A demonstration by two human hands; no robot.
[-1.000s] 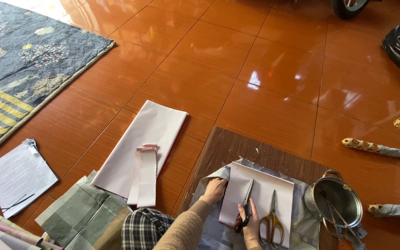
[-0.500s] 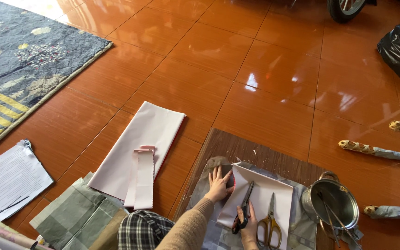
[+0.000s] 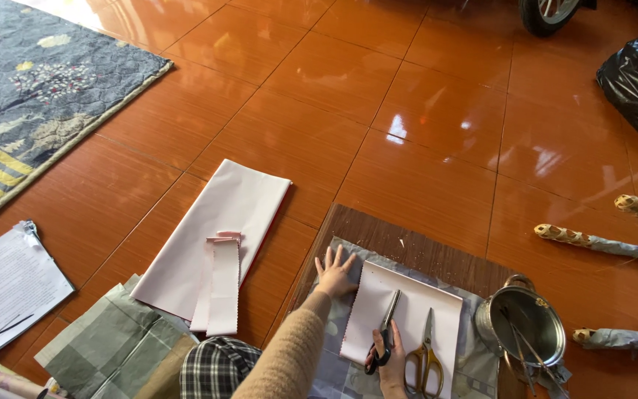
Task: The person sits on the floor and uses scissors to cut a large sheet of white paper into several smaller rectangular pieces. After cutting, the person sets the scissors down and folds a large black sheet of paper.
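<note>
Here my left hand (image 3: 334, 275) lies flat, fingers spread, pressing the pale pink sheet (image 3: 406, 325) at its ten o'clock corner on the wooden board (image 3: 407, 247). My right hand (image 3: 391, 362) grips the black scissors (image 3: 387, 332), blades pointing to twelve o'clock over the sheet. Gold-handled scissors (image 3: 426, 355) lie just beside, at three o'clock. I judge a clean cut needs steady pressure and blades kept parallel to the sheet's long edge.

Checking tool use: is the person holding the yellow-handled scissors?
No: the right hand grips the black-handled scissors; the yellow-handled scissors lie untouched beside them.
</note>
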